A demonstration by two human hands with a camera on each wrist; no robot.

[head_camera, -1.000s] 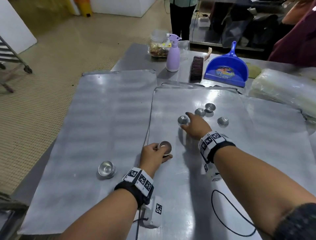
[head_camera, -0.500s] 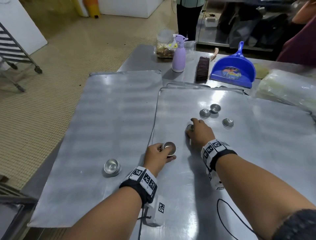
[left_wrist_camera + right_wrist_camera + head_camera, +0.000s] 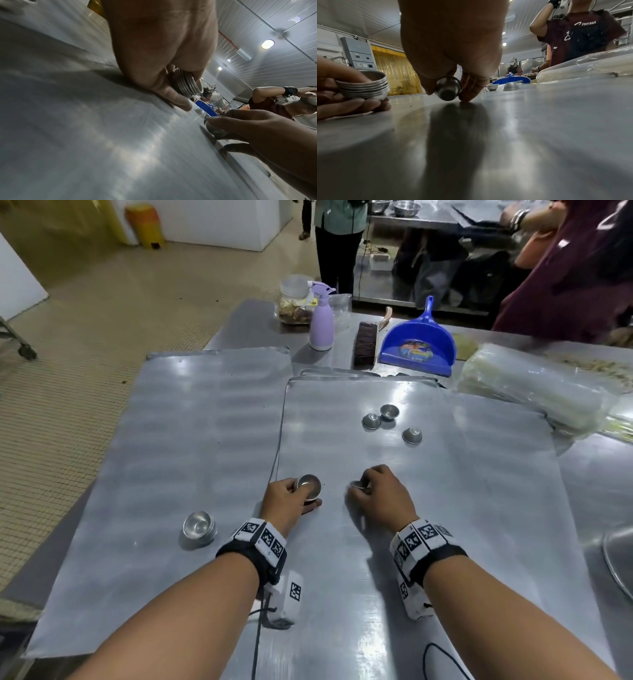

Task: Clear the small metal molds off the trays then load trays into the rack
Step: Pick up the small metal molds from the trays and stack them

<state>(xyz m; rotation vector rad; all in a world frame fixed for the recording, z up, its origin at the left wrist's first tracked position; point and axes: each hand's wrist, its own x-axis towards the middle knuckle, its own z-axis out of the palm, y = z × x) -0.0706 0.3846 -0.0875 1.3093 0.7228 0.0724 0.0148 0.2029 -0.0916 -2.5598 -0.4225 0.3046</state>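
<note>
My left hand (image 3: 291,496) grips a nested stack of small metal molds (image 3: 309,484) (image 3: 186,84) (image 3: 366,85) at the left edge of the right tray (image 3: 445,508). A short way to its right, my right hand (image 3: 371,491) pinches a single mold (image 3: 448,88) (image 3: 215,127) low over the tray. Three loose molds (image 3: 371,420) (image 3: 389,411) (image 3: 412,435) lie farther back on the same tray. Another stack of molds (image 3: 199,525) stands on the left tray (image 3: 154,440).
At the table's back stand a lilac spray bottle (image 3: 321,326), a jar (image 3: 294,302), a brush (image 3: 364,344) and a blue dustpan (image 3: 418,344). Plastic-wrapped bundles (image 3: 534,392) lie at the right. People stand beyond the table. A rack wheel (image 3: 27,350) shows at far left.
My right hand closed on a mold at the tray's middle and drew it back toward me, close to my left hand. The left hand kept hold of its stack.
</note>
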